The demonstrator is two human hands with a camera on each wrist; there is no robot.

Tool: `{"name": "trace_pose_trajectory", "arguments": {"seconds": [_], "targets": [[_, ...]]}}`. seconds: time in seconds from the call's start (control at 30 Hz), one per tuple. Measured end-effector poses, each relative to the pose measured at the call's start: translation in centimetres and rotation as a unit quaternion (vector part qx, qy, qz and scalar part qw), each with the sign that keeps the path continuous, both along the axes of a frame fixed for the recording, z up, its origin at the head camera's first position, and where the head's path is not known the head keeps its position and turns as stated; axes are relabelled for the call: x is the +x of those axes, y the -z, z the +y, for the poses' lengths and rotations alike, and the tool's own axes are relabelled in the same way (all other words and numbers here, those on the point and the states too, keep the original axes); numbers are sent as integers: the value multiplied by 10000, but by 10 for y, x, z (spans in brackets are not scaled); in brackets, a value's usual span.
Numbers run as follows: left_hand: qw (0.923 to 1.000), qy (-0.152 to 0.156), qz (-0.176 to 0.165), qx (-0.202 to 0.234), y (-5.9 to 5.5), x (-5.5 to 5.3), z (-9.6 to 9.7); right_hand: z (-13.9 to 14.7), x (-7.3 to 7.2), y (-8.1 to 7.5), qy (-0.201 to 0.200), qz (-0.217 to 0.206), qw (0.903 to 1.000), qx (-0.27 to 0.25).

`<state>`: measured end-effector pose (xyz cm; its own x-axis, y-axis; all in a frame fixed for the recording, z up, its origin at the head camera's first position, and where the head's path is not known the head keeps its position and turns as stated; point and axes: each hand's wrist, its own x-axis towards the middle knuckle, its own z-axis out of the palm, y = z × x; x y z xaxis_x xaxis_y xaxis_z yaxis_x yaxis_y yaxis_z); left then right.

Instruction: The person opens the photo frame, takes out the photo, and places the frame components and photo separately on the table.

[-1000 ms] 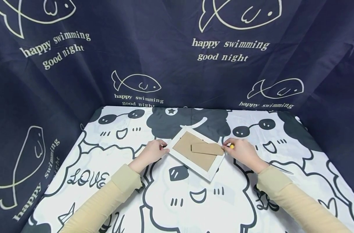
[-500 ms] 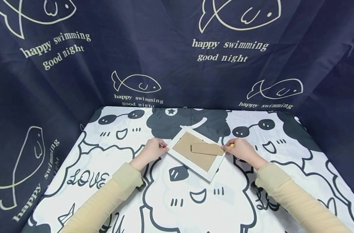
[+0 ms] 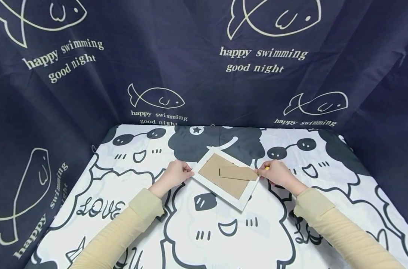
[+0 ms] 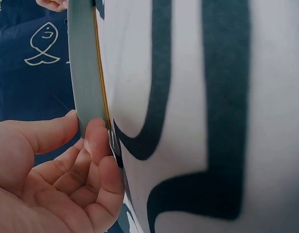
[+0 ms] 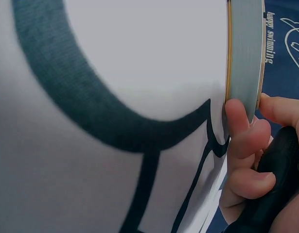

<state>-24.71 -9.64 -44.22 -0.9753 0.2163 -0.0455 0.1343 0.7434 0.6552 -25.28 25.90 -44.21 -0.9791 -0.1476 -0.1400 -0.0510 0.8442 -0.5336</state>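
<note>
Left hand (image 3: 172, 173) and right hand (image 3: 277, 173) pinch opposite corners of a white picture frame (image 3: 226, 178) toward the tablecloth's far edge; the right also grips a black handle (image 5: 281, 158).

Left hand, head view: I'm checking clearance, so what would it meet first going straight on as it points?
The frame: the left hand pinches its edge, so contact looks immediate. Whether the fingers would slide over or under it is unclear from this angle.
</note>
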Motion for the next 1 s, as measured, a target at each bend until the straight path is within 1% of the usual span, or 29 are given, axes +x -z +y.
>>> {"name": "trace_pose_trajectory", "arguments": {"seconds": [0.3, 0.57, 0.7, 0.87, 1.0], "targets": [[9999, -27, -142, -65, 4, 1, -2, -4, 1, 1, -38, -68, 10000, -42], [9998, -72, -168, 13, 3, 4, 1, -6, 2, 0, -129, 214, 9995, 169], [9999, -39, -137, -3, 2, 4, 2, -6, 2, -1, -110, 148, 9997, 178], [10000, 38, -67, 38, 0, 3, 2, -6, 1, -5, -192, 186, 9996, 120], [9999, 65, -86, 113, -1, 0, 2, -5, -1, -8, -148, 33, 9999, 54]]}}
